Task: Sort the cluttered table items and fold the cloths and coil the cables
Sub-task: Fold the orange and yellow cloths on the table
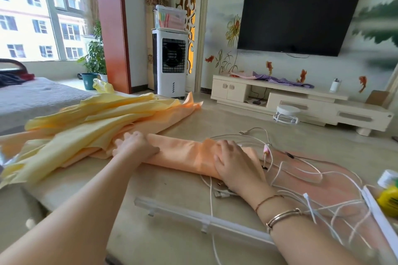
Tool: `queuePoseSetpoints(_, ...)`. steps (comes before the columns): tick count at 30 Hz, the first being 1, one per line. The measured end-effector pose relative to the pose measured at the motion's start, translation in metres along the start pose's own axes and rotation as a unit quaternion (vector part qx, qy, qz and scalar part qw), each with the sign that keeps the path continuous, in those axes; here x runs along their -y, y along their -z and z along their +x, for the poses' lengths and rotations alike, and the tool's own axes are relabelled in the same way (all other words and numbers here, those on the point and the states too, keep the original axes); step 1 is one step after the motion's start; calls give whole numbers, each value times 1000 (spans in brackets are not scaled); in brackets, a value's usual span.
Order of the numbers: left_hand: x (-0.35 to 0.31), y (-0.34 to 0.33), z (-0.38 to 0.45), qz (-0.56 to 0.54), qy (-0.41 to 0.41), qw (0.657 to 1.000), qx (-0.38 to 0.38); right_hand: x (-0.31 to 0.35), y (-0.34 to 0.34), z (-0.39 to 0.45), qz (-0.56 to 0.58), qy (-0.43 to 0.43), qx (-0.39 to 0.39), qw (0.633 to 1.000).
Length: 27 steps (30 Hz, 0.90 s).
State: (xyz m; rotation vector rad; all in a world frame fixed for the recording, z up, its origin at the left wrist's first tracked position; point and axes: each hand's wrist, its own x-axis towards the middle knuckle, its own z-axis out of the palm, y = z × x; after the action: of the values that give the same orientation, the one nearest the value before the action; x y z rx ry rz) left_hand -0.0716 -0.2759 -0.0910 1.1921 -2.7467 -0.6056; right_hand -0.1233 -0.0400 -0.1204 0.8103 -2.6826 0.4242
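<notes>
Trouble lay close by — the tangle of white cables ran right against the orange cloth, some strands seemingly under its right end, so any drag on the fabric could have snagged them and pulled them along. The yellow cloth was heaped over the orange one's left part too; a tug there might have spoiled the fold. On the counter, the orange cloth lay as a long folded band between the two hands. The left hand pressed flat on it where the yellow heap ended, fingers straight — nothing pinched. The right hand rested palm-down on the band's right end, fingers spread, holding nothing, cables just beside it.
</notes>
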Motion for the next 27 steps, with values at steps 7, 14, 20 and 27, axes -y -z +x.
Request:
queuePoseSetpoints(7, 10, 0, 4, -26, -2, 999, 25, 3, -3, 0, 71, 40, 83, 993)
queuePoseSetpoints(14, -1, 13, -3, -276, 14, 961, 22, 6, 1, 0, 0, 34, 159, 987)
queuePoseSetpoints(20, -26, 33, -22, -617, -21, 779, 109, 1, -5, 2, 9, 36, 134, 990)
queuePoseSetpoints(27, -71, 12, -67, -459, -264, 829, 182, -3, 5, 5, 234, -67, 62, 968)
